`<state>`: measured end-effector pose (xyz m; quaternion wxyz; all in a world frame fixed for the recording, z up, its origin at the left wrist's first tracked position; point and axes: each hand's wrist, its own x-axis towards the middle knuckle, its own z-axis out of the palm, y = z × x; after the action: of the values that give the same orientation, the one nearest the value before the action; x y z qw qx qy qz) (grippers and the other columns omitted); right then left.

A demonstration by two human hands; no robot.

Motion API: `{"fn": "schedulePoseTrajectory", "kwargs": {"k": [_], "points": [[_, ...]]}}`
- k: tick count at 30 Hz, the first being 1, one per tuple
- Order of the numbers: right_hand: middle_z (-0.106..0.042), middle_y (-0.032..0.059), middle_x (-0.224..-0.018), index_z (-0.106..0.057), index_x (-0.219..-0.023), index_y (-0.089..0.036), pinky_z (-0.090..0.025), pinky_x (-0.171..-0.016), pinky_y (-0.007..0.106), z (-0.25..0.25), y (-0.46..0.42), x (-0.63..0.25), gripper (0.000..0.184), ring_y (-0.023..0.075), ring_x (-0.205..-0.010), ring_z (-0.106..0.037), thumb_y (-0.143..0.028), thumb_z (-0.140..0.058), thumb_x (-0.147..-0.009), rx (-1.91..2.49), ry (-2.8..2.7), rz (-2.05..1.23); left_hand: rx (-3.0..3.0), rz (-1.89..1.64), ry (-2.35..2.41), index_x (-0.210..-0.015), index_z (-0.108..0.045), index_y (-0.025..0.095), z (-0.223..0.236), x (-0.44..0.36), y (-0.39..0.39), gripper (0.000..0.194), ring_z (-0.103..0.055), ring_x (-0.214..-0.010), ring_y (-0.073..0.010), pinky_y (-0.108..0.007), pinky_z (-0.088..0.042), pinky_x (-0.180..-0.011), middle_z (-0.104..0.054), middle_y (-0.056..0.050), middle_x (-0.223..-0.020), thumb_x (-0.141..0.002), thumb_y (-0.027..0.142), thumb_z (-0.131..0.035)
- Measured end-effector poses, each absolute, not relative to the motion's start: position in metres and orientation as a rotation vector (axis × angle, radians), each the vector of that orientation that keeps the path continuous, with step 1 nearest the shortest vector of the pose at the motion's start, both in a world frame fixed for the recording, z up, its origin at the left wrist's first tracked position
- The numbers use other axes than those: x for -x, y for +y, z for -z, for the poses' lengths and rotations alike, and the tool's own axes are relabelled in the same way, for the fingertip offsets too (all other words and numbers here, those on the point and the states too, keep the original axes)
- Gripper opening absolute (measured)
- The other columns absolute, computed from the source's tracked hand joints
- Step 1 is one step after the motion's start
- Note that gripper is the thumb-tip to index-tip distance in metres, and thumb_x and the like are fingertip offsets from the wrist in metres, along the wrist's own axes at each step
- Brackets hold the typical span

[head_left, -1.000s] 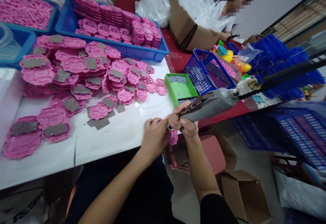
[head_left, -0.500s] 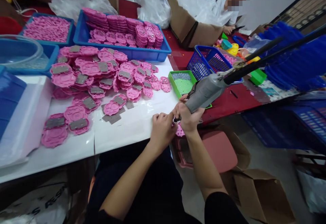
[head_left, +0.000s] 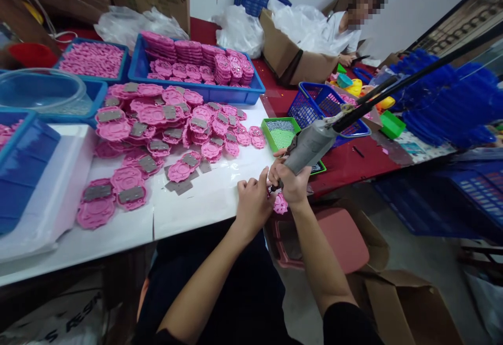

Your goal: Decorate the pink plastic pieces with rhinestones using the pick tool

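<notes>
My right hand [head_left: 291, 180] is wrapped round a grey powered screwdriver [head_left: 310, 145] that hangs from a dark cable, its tip pointing down at a small pink plastic part [head_left: 280, 203]. My left hand [head_left: 252, 202] is closed on that pink part at the table's right front corner, the two hands touching. A pile of pink plastic pieces with grey metal plates [head_left: 165, 125] lies on the white sheet to my left. A green tray of small screws [head_left: 282, 133] sits just behind my hands.
A blue bin of stacked pink pieces [head_left: 196, 67] stands at the back, another blue bin [head_left: 92, 59] to its left, and a clear bowl [head_left: 43, 91]. A blue basket [head_left: 324, 107] is on the red table. Another person [head_left: 346, 25] sits far right. Cardboard boxes [head_left: 408, 308] lie on the floor.
The view has shifted left and down, so the table contents appear further right. My hands stay together at the table corner, still on the screwdriver and pink part.
</notes>
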<state>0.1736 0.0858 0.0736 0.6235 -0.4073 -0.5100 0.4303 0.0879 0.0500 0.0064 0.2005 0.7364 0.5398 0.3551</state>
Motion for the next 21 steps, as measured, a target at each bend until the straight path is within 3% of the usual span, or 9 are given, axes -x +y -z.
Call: {"fn": "schedulePoseTrajectory", "kwargs": {"k": [2,10,14,16,21], "points": [[-0.045,-0.0122,-0.049,-0.057,-0.088,-0.021,-0.034,-0.039,0.021,-0.074,0.086,-0.174,0.021,0.0056,-0.037,-0.04,-0.031,-0.072,-0.076,0.918,-1.169,-1.004,-2.033,-1.002,1.516,-0.144,-0.043,0.018,-0.007,-0.088,0.051,0.061,-0.067,-0.096,-0.0254,-0.04,-0.038,-0.086,-0.075,-0.005,-0.102,-0.089,0.021,-0.07],[-0.048,-0.0114,-0.049,-0.059,-0.091,-0.021,-0.037,-0.04,0.023,-0.079,0.086,-0.177,0.02,0.0071,-0.036,-0.042,-0.03,-0.071,-0.077,0.91,-1.184,-1.022,-2.078,-0.971,1.55,-0.136,-0.053,0.019,-0.006,-0.088,0.05,0.049,-0.067,-0.095,-0.0249,-0.04,-0.037,-0.085,-0.076,-0.005,-0.1,-0.091,0.026,-0.073],[-0.044,-0.0115,-0.05,-0.058,-0.089,-0.023,-0.032,-0.039,0.022,-0.099,0.084,-0.188,0.019,0.0069,-0.036,-0.04,-0.033,-0.069,-0.078,0.91,-1.007,-0.797,-2.225,-0.991,1.48,-0.105,-0.07,0.024,-0.002,-0.084,0.045,0.01,-0.065,-0.093,-0.0242,-0.043,-0.036,-0.087,-0.079,-0.004,-0.103,-0.097,0.03,-0.069],[-0.042,-0.0115,-0.051,-0.057,-0.088,-0.024,-0.031,-0.039,0.022,-0.109,0.082,-0.197,0.019,0.007,-0.035,-0.038,-0.035,-0.068,-0.079,0.92,-0.95,-0.699,-2.328,-1.009,1.42,-0.092,-0.072,0.024,-0.001,-0.079,0.042,0.015,-0.064,-0.096,-0.0241,-0.044,-0.036,-0.089,-0.079,-0.003,-0.112,-0.101,0.033,-0.064],[-0.041,-0.0105,-0.049,-0.06,-0.085,-0.023,-0.03,-0.037,0.024,-0.116,0.077,-0.219,0.015,0.0078,-0.034,-0.035,-0.033,-0.066,-0.076,0.938,-0.881,-0.637,-2.522,-0.995,1.293,-0.114,-0.071,0.023,0.0,-0.064,0.035,0.017,-0.065,-0.108,-0.0244,-0.045,-0.039,-0.092,-0.074,-0.006,-0.129,-0.102,0.031,-0.062]]}}
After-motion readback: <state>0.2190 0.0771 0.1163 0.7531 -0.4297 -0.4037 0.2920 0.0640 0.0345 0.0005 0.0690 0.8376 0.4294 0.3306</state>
